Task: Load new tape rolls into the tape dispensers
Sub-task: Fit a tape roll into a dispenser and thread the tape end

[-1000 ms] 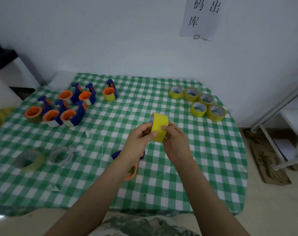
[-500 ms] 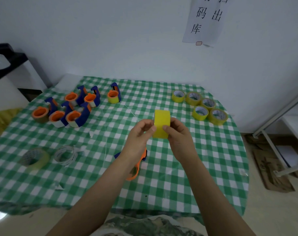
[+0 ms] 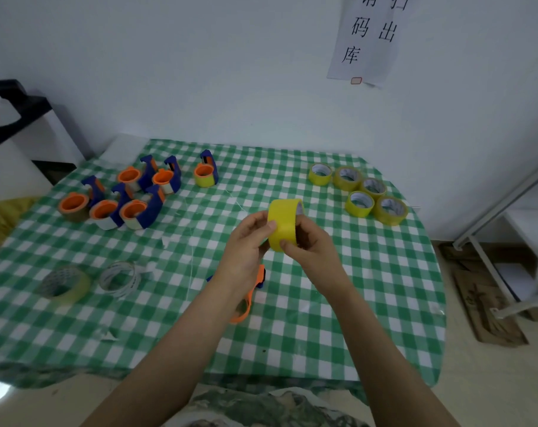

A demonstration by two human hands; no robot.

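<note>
Both hands hold a yellow tape roll (image 3: 282,221) above the middle of the table, its band facing me. My left hand (image 3: 247,241) pinches its left side with the thumb on the band. My right hand (image 3: 311,245) grips its right side and lower edge. Under my left wrist lies an orange and blue tape dispenser (image 3: 251,295) on the green checked cloth (image 3: 369,272), mostly hidden. Several yellow tape rolls (image 3: 358,192) lie at the back right. Several blue and orange dispensers (image 3: 129,195) with rolls in them stand at the back left.
A pale used roll (image 3: 63,285) and a white empty core ring (image 3: 120,277) lie at the front left. A black and white cabinet (image 3: 18,131) stands to the left. A white metal frame (image 3: 504,241) and cardboard (image 3: 483,303) sit on the floor to the right.
The yellow roll has turned in my hands, from edge-on with the core showing to its band facing me. The camera has tilted, so the table sits lower in view.
</note>
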